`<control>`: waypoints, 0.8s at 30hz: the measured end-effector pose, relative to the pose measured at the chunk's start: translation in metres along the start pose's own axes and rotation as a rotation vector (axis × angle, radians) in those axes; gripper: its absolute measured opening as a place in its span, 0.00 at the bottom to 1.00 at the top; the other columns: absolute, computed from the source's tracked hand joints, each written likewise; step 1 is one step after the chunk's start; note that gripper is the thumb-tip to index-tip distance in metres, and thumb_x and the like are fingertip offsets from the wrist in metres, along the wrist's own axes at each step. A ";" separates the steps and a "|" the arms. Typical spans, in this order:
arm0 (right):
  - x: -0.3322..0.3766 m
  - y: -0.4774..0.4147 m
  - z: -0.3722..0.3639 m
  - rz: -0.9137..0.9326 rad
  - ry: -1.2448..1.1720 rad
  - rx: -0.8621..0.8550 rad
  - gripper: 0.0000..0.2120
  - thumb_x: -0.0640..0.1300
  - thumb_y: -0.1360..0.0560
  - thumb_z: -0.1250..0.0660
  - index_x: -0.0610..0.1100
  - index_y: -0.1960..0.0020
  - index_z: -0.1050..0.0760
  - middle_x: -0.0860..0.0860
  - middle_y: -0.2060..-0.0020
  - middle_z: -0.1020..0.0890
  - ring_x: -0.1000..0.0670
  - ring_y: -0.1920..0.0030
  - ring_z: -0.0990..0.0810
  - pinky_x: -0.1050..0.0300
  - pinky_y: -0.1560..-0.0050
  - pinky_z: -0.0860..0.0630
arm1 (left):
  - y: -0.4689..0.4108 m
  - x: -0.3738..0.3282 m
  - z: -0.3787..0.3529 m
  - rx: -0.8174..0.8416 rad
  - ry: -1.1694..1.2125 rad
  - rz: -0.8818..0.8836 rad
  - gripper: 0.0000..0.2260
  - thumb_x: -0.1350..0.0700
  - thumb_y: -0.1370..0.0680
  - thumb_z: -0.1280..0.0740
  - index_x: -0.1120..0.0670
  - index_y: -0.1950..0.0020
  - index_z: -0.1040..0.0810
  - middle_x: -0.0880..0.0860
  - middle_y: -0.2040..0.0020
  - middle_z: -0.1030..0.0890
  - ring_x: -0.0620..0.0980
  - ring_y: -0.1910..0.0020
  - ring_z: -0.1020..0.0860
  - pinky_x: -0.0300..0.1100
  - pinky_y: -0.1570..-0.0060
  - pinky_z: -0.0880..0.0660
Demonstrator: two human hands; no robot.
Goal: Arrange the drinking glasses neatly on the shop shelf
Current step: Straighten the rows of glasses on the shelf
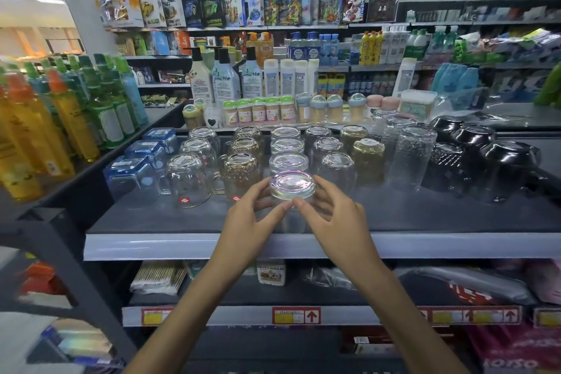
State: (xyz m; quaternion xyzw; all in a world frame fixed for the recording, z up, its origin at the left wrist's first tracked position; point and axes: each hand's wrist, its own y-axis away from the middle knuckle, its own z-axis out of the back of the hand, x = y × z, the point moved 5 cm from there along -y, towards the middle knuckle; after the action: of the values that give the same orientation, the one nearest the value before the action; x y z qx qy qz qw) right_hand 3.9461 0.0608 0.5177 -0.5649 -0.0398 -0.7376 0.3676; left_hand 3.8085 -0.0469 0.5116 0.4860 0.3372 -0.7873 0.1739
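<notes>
From the head view, both my hands are on one upturned iridescent glass (292, 188): my left hand (252, 215) and my right hand (334, 215) curl round its sides, thumbs nearly meeting at the front, pinching it just under the base. It sits at the front of its own column (288, 162), close to the front lip (182, 246) of the dark shelf (151, 218); I cannot tell whether it rests on the board or is just lifted. The worst risk, I think, is that lip: a pull towards me would take the glass off the edge and down past the lower shelves. The smooth wall gripped only by fingertips could also slip. Pushing it back too hard would knock it against the glass behind, and a sideways drift would clip the gold-tinted glass (241, 173) on my left or the clear glass (338, 171) on my right, both near. Open room is the bare strip along the front, wider to either side of my hands; the gaps between columns are narrow, so I judge a short, straight push back the safest
</notes>
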 end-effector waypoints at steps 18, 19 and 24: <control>-0.039 -0.031 0.071 0.069 0.185 -0.041 0.30 0.46 0.21 0.29 0.50 0.21 0.33 0.50 0.31 0.26 0.52 0.35 0.25 0.54 0.31 0.28 | 0.006 -0.075 -0.123 -0.087 -0.352 -0.173 0.24 0.44 0.16 0.38 0.48 0.21 0.35 0.50 0.20 0.37 0.49 0.23 0.37 0.48 0.24 0.35; -0.040 -0.033 0.071 0.055 0.163 -0.013 0.29 0.44 0.20 0.32 0.50 0.20 0.35 0.49 0.31 0.27 0.51 0.34 0.25 0.53 0.29 0.29 | 0.001 -0.072 -0.129 -0.074 -0.393 -0.116 0.26 0.43 0.16 0.40 0.48 0.19 0.38 0.52 0.18 0.42 0.51 0.20 0.41 0.50 0.22 0.38; -0.049 -0.041 0.068 -0.031 0.121 0.093 0.30 0.40 0.17 0.37 0.50 0.17 0.42 0.49 0.47 0.19 0.51 0.46 0.20 0.62 0.41 0.27 | -0.010 -0.059 -0.141 -0.056 -0.423 0.007 0.27 0.42 0.15 0.42 0.49 0.17 0.42 0.54 0.16 0.50 0.55 0.18 0.46 0.52 0.23 0.40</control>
State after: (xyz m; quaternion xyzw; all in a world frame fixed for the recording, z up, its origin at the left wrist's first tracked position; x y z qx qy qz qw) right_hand 3.9808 0.1473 0.5140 -0.5010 -0.0606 -0.7732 0.3840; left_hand 3.9209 0.0556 0.5249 0.3061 0.3135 -0.8613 0.2571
